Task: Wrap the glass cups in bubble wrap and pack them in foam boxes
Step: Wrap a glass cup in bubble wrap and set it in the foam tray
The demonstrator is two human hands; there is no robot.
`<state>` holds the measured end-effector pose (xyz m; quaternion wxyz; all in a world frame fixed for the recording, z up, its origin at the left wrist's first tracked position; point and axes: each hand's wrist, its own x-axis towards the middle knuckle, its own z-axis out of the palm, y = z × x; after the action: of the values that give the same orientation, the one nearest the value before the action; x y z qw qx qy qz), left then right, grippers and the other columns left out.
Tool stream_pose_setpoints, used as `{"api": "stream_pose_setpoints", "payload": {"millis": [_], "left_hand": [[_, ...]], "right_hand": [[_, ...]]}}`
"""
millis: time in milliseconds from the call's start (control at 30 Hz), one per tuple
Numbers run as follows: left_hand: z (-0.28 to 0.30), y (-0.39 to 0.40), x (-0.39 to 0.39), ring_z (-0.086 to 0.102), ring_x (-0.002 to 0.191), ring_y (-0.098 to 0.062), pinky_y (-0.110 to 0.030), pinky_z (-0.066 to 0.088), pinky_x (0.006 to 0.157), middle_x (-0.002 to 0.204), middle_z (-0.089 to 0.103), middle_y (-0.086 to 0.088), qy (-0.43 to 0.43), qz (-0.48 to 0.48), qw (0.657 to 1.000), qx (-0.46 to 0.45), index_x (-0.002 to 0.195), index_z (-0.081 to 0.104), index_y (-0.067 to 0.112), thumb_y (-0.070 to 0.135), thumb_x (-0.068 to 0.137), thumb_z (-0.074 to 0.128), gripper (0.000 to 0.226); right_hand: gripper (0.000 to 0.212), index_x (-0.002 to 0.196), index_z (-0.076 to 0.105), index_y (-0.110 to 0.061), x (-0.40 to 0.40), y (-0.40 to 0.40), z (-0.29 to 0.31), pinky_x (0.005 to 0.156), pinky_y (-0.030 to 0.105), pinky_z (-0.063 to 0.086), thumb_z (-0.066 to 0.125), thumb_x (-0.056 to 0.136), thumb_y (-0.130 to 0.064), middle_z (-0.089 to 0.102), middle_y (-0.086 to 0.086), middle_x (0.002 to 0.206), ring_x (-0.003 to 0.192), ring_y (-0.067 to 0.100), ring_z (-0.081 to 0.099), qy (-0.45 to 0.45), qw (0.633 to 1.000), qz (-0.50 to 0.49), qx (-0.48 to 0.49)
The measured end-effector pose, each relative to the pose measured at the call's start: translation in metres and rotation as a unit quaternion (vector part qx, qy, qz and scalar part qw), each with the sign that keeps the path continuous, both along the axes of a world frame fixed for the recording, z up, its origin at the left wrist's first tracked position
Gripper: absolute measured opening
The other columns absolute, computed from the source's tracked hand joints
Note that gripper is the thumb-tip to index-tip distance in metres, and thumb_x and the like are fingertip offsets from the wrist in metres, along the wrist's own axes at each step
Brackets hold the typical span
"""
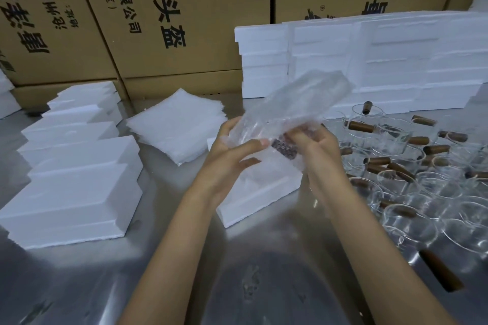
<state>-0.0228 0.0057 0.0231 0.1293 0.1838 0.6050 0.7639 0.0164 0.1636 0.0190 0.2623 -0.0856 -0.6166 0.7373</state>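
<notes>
My left hand (232,150) grips the near end of the bubble-wrapped glass cup (285,119), thumb curled over the top of the wrap, and my right hand (314,145) pinches the loose wrap around the cup's brown handle (286,146), which shows dark through the plastic. The bundle is in the air between my hands, above the open foam box (261,192). Its long axis runs from my hands up and away to the right, with the free tail of bubble wrap pointing toward the stacked foam boxes (369,60) at the far edge of the surface (171,232).

The open foam box lies directly below the bundle, just beside my left wrist; its recess looks empty as far as I can see, though my hands hide part of it. So the coming move, I judge, is a short drop straight down after the tail is tucked in.

Unwrapped glass cups (412,192) with brown handles crowd the right edge of the surface. A stack of bubble wrap sheets (174,124) sits toward the far middle, and foam lids (74,187) are stacked along the left edge.
</notes>
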Motion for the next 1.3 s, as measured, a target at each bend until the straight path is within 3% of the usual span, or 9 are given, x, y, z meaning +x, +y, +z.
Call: {"api": "stream_pose_setpoints", "payload": {"millis": [100,200,367,500,633,767,933,1133,1300], "left_hand": [[0.002,-0.013,0.005,0.07,0.108,-0.02,-0.042,0.056,0.095,0.119,0.072,-0.002,0.033,-0.027,0.997,-0.071,0.13,0.054,0.023,0.017,0.075,0.08,0.061],[-0.003,-0.025,0.019,0.068,0.107,-0.009,-0.022,0.055,0.083,0.114,0.073,0.01,0.079,-0.034,0.986,-0.145,0.126,0.05,0.032,0.025,0.07,0.086,0.067],[-0.021,-0.024,0.047,0.057,0.108,0.008,-0.026,0.055,0.085,0.116,0.06,0.03,0.177,0.03,0.944,-0.276,0.116,0.045,0.052,0.04,0.064,0.087,0.068],[-0.019,-0.016,0.064,0.042,0.102,0.032,-0.01,0.042,0.069,0.11,0.048,0.051,0.238,0.026,0.916,-0.322,0.106,0.036,0.071,0.045,0.064,0.083,0.068],[-0.014,-0.009,0.078,0.041,0.107,0.03,-0.001,0.04,0.073,0.113,0.048,0.052,0.262,0.011,0.914,-0.31,0.107,0.037,0.076,0.052,0.062,0.083,0.068],[-0.02,-0.004,0.086,0.045,0.106,0.028,0.006,0.035,0.076,0.113,0.051,0.05,0.271,0.012,0.92,-0.284,0.106,0.039,0.076,0.046,0.064,0.084,0.069],[-0.031,0.001,0.073,0.053,0.107,0.018,-0.008,0.046,0.079,0.117,0.056,0.04,0.269,-0.013,0.907,-0.324,0.121,0.045,0.062,0.038,0.069,0.084,0.07],[-0.034,-0.005,0.051,0.054,0.105,0.021,-0.003,0.045,0.077,0.113,0.058,0.043,0.216,-0.046,0.92,-0.325,0.114,0.05,0.06,0.043,0.073,0.083,0.056],[-0.039,-0.005,0.037,0.067,0.107,-0.015,-0.045,0.056,0.094,0.115,0.071,0.003,0.124,0.047,0.963,-0.236,0.116,0.065,0.022,0.023,0.082,0.079,0.037]], "right_hand": [[0.021,0.076,0.07,-0.03,0.004,0.0,0.002,0.076,0.029,0.053,0.071,0.086,-0.012,0.072,-0.012,0.08,0.08,0.008,0.068,0.022,0.998,-0.01,0.061],[0.018,0.082,0.069,-0.026,0.021,0.003,0.003,0.061,0.015,0.052,0.072,0.083,-0.008,0.072,-0.017,0.078,0.073,-0.004,0.067,0.034,0.989,0.034,0.143],[0.013,0.098,0.066,0.003,0.041,0.008,-0.005,0.074,0.033,0.056,0.066,0.085,0.0,0.07,0.017,0.095,0.09,0.028,0.066,-0.021,0.961,0.055,0.271],[0.009,0.087,0.06,0.005,0.052,0.011,-0.011,0.062,0.032,0.05,0.066,0.084,0.0,0.067,0.022,0.084,0.065,0.019,0.064,-0.049,0.958,0.073,0.274],[0.006,0.083,0.057,0.003,0.06,0.017,-0.014,0.062,0.03,0.041,0.063,0.082,0.005,0.06,0.024,0.079,0.067,0.015,0.051,-0.055,0.961,0.078,0.26],[0.017,0.074,0.057,-0.006,0.067,0.024,-0.018,0.057,0.02,0.036,0.063,0.078,0.009,0.057,-0.009,0.064,0.059,0.002,0.047,-0.046,0.955,0.085,0.279],[0.019,0.073,0.056,-0.014,0.064,0.026,-0.026,0.058,0.03,0.034,0.065,0.074,0.002,0.057,0.003,0.067,0.061,0.013,0.046,-0.072,0.929,0.075,0.356],[0.018,0.074,0.052,-0.017,0.047,0.021,-0.033,0.053,0.028,0.03,0.064,0.075,-0.004,0.052,-0.002,0.063,0.057,0.007,0.039,-0.083,0.898,0.051,0.43],[0.022,0.077,0.051,-0.026,0.043,0.021,-0.039,0.055,0.022,0.033,0.066,0.074,-0.012,0.053,-0.004,0.068,0.059,0.006,0.041,-0.067,0.908,0.05,0.41]]}}
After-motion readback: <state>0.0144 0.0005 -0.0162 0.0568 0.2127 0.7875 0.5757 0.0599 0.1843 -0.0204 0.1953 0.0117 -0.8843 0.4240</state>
